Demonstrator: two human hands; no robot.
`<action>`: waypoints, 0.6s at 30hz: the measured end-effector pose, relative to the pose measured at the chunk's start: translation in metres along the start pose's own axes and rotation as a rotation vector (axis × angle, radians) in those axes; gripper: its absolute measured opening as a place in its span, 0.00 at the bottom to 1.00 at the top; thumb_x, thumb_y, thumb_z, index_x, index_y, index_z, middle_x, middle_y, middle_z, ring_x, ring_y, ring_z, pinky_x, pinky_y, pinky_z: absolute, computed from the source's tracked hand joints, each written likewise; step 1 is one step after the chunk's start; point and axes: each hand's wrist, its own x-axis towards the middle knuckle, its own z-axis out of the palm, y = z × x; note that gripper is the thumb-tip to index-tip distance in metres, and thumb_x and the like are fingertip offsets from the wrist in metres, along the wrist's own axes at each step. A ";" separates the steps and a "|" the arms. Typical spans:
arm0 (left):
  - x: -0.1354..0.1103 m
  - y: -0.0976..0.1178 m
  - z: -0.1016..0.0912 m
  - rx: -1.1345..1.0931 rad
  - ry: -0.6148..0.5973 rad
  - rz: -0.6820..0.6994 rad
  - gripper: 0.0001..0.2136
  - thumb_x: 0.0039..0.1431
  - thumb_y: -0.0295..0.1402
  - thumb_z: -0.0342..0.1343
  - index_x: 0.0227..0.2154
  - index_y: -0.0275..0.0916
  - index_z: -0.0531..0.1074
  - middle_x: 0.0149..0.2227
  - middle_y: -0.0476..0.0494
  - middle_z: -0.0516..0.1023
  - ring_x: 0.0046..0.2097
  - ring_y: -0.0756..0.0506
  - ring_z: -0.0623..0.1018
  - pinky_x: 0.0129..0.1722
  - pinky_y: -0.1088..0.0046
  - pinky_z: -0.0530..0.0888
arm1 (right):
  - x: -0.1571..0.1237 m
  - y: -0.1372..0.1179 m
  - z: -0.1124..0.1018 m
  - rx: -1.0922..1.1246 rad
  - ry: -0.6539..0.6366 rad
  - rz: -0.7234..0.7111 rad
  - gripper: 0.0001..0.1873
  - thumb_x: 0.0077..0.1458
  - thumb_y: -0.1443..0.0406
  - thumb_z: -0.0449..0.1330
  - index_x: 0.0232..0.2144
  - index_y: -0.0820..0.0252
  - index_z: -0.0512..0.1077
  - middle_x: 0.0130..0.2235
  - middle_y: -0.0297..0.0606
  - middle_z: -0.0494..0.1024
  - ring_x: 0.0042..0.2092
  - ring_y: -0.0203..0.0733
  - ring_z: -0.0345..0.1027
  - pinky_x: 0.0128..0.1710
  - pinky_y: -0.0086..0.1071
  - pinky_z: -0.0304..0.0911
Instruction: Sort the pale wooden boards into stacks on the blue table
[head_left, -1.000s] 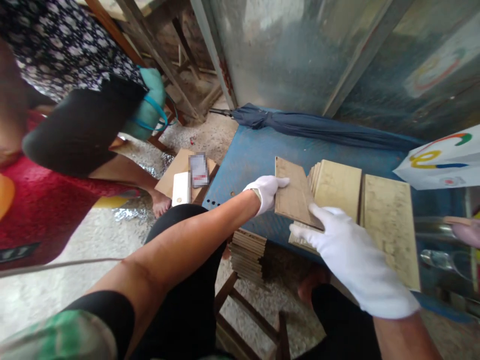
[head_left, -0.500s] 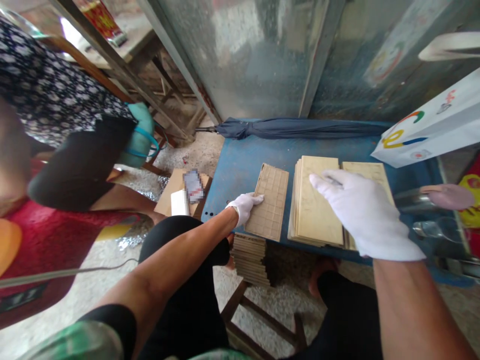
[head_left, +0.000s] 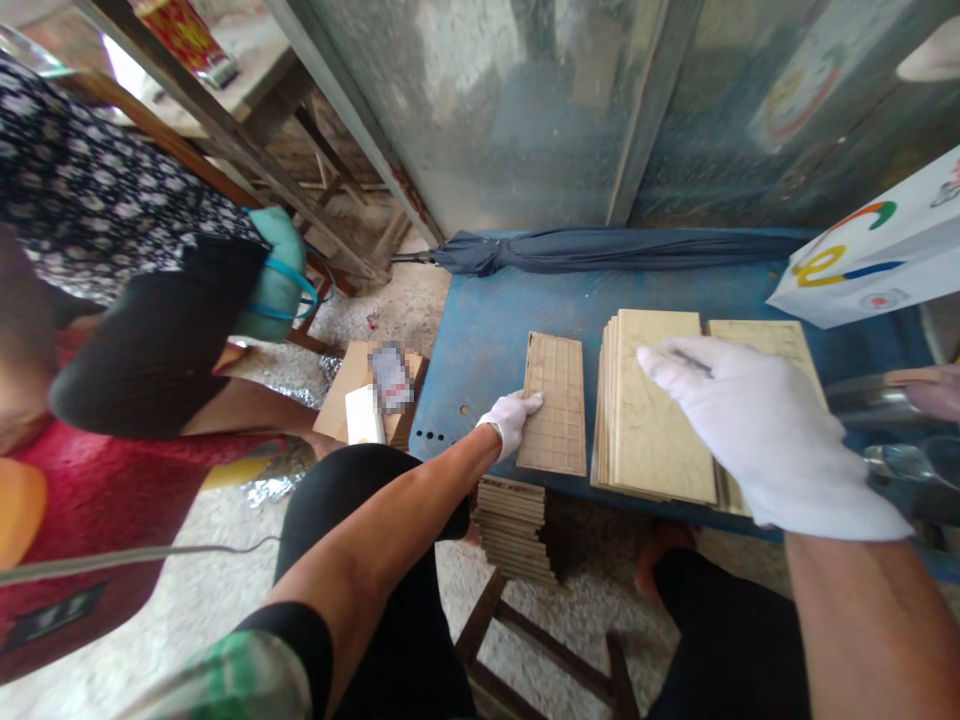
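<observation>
Both my hands wear white gloves. My left hand [head_left: 512,420] pinches the near left edge of a single tan tile [head_left: 556,415] that lies grid side up on the blue table [head_left: 487,330]. My right hand [head_left: 757,425] lies flat, fingers stretched out, on top of a stack of beige tiles [head_left: 649,420] just right of that tile. A second stack of tiles [head_left: 765,338] sits behind my right hand, mostly hidden by it.
A folded dark umbrella [head_left: 600,248] lies along the table's far edge. A white paper bag [head_left: 862,268] stands at the right. More tiles [head_left: 517,528] are stacked under the table. Another person [head_left: 112,330] sits at the left, by a cardboard box [head_left: 367,395].
The tile I held tilted over the stack now lies flat, grid side up, left of the stack. My right hand moved from that tile onto the top of the stack.
</observation>
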 end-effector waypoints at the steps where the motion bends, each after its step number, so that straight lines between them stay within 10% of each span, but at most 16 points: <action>1: -0.002 0.001 0.001 0.018 0.004 0.009 0.11 0.59 0.29 0.57 0.44 0.35 0.75 0.37 0.39 0.82 0.39 0.43 0.82 0.47 0.61 0.79 | 0.000 0.001 0.000 0.005 0.009 -0.013 0.28 0.58 0.43 0.54 0.44 0.55 0.79 0.37 0.45 0.81 0.37 0.53 0.73 0.33 0.38 0.64; 18: -0.017 0.008 0.023 0.838 0.239 0.452 0.13 0.57 0.32 0.55 0.44 0.42 0.78 0.43 0.37 0.81 0.49 0.36 0.78 0.52 0.64 0.70 | 0.001 -0.010 -0.017 -0.045 -0.049 0.122 0.23 0.58 0.46 0.56 0.44 0.52 0.79 0.41 0.44 0.81 0.40 0.54 0.74 0.36 0.40 0.65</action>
